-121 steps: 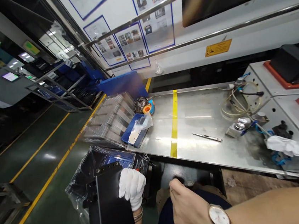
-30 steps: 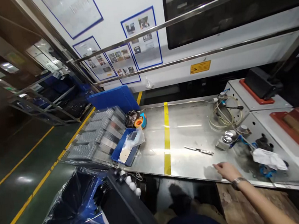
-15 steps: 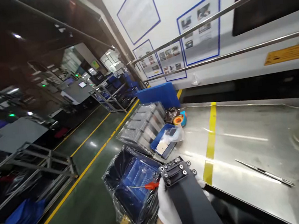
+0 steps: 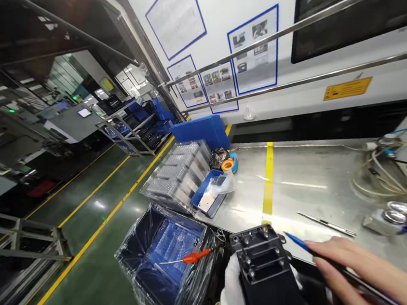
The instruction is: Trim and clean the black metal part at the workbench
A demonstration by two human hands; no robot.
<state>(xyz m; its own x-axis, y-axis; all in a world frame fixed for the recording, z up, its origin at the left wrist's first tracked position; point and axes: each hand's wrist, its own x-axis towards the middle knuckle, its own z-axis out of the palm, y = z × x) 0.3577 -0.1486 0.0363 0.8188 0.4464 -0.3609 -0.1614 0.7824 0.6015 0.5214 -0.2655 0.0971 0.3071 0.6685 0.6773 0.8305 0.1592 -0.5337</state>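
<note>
My left hand (image 4: 231, 290), in a white glove, grips a long black plastic part (image 4: 265, 274) from below and holds it upright at the bottom middle; its top face shows several screw holes. My bare right hand (image 4: 361, 271) holds a thin tool with a blue tip (image 4: 296, 241), pointed toward the upper right corner of the black part. A blue bin lined with clear plastic (image 4: 166, 260) stands on the floor to the left, with a red-handled screwdriver (image 4: 191, 257) lying across it.
The steel bench (image 4: 312, 189) carries a yellow tape line (image 4: 268, 184), a slim metal tool (image 4: 325, 224), a small blue tray with a bag (image 4: 210, 198), clear part trays (image 4: 177, 174), a tape roll (image 4: 227, 164) and coiled hoses (image 4: 388, 176) at right.
My right hand has come into view at the lower right holding the blue-tipped tool near the black part. The view has shifted slightly right; the black part stays in my left hand.
</note>
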